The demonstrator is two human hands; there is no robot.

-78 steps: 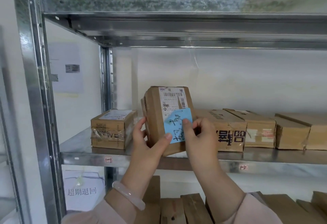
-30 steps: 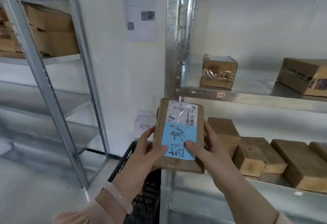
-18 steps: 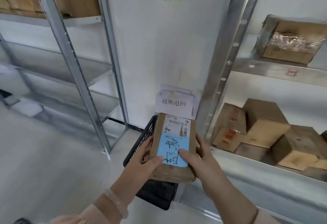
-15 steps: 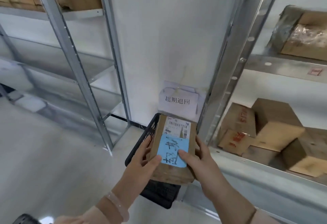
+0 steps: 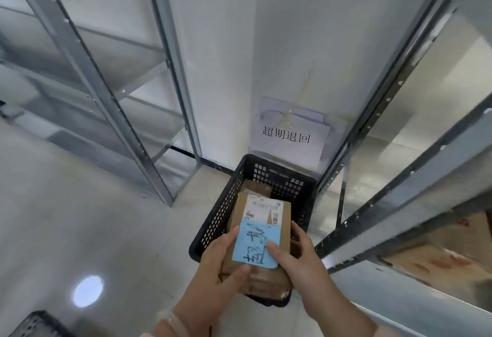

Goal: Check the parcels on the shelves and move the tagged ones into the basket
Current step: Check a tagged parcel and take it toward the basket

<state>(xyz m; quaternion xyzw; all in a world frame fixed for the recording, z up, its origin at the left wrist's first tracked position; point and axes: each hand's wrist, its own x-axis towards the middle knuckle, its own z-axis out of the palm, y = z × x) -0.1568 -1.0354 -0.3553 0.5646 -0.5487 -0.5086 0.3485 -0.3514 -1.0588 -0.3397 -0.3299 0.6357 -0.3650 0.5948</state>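
Note:
I hold a brown cardboard parcel [image 5: 284, 232] with a white shipping label and a blue handwritten tag [image 5: 255, 246] on its top face. My left hand [image 5: 222, 262] grips its left side with the thumb on its near end, and my right hand [image 5: 295, 254] grips its right side with the thumb on the tag. The parcel hangs over the open top of a black perforated basket [image 5: 221, 217] that stands on the floor. Another brown parcel [image 5: 257, 187] lies inside the basket at its far end.
A paper sign [image 5: 287, 137] is stuck on the white wall behind the basket. Metal shelf uprights [image 5: 170, 91] stand left of the basket and a shelf rack [image 5: 399, 203] with cardboard parcels [image 5: 436, 254] close on the right. Grey floor [image 5: 80, 217] spreads to the left.
I carried the tagged parcel from the upper shelf down and to the left. It now hangs over the basket, and my view has tilted down toward the floor.

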